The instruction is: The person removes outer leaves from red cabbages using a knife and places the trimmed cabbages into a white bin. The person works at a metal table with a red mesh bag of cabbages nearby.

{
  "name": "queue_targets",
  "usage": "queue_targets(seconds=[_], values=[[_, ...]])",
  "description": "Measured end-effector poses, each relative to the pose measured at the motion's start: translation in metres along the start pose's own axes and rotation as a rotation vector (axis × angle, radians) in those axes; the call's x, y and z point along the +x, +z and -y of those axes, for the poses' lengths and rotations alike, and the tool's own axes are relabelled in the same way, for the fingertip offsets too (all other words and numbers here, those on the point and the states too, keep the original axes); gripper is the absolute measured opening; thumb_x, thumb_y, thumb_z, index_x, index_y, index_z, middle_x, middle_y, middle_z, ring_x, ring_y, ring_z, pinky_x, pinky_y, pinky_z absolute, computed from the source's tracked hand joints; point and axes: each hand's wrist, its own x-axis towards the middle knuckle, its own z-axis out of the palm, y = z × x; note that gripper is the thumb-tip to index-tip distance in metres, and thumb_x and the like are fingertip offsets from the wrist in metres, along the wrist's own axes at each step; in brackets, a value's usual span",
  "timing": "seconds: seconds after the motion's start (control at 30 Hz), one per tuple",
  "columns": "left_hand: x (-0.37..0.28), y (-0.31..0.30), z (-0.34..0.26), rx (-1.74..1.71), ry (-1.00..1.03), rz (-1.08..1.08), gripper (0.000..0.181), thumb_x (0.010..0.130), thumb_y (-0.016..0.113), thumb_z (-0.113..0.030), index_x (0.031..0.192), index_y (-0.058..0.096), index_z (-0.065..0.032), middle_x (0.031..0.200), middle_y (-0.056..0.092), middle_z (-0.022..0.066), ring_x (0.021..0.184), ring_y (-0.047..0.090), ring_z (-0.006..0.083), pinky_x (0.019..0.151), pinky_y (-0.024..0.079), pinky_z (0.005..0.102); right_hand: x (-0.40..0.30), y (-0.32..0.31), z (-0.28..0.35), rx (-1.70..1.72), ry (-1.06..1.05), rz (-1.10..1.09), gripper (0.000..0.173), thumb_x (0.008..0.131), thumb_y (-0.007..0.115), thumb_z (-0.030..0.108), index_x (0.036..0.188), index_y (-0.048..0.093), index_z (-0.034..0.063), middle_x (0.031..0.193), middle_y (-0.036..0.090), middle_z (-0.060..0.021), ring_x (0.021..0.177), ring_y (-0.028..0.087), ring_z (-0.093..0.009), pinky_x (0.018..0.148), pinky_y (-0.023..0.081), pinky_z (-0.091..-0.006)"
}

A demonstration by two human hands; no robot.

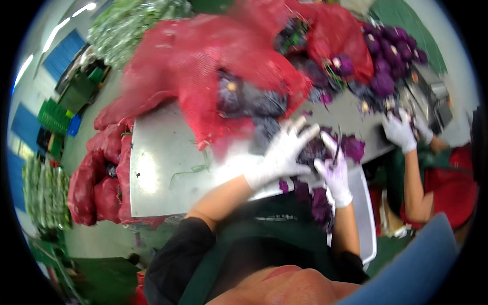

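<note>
My left hand point(280, 152), in a white glove, is spread with its fingers apart beside a dark red cabbage point(313, 148) at the table's near edge. On the cabbage's other side my right hand point(335, 171), gloved too, grips a knife point(338, 141) whose blade points away from me. Purple leaves point(353, 148) lie just beyond the right hand. Dark cabbages point(248, 95) show in the mouth of a red mesh sack point(198, 57) across the metal table point(167, 152). More loose leaves point(321, 204) lie over a white tub between my arms.
The white tub point(368, 213) stands below the table edge. At right a co-worker's gloved hands point(400, 129) work near a pile of purple cabbages point(392, 53). Full red mesh sacks point(106, 183) stand left of the table, and wrapped green vegetables point(122, 30) lie behind.
</note>
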Motion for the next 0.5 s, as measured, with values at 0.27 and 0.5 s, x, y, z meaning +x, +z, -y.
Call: queue_targets(seconds=[0.27, 0.5], values=[[-0.012, -0.010, 0.024, -0.226, -0.121, -0.025, 0.120, 0.055, 0.096, -0.022, 0.155, 0.031, -0.0069, 0.147, 0.035, 0.0234, 0.141, 0.035, 0.0379, 0.119, 0.033, 0.0423, -0.040, -0.020, -0.020, -0.483, 0.023, -0.111, 0.044, 0.086, 0.063, -0.005, 0.127, 0.056, 0.0049, 0.120, 0.060, -0.0149, 0.103, 0.064, -0.029, 0.090, 0.052, -0.0362], [-0.006, 0.000, 0.022, -0.210, -0.104, -0.039, 0.124, 0.054, 0.095, -0.023, 0.155, 0.026, -0.0037, 0.152, 0.032, 0.0231, 0.143, 0.032, 0.0380, 0.121, 0.029, 0.0441, -0.032, 0.010, 0.013, -0.503, 0.151, -0.048, 0.033, 0.097, 0.060, 0.023, 0.128, 0.057, 0.0142, 0.093, 0.072, -0.0156, 0.084, 0.070, -0.038, 0.075, 0.056, -0.0447]])
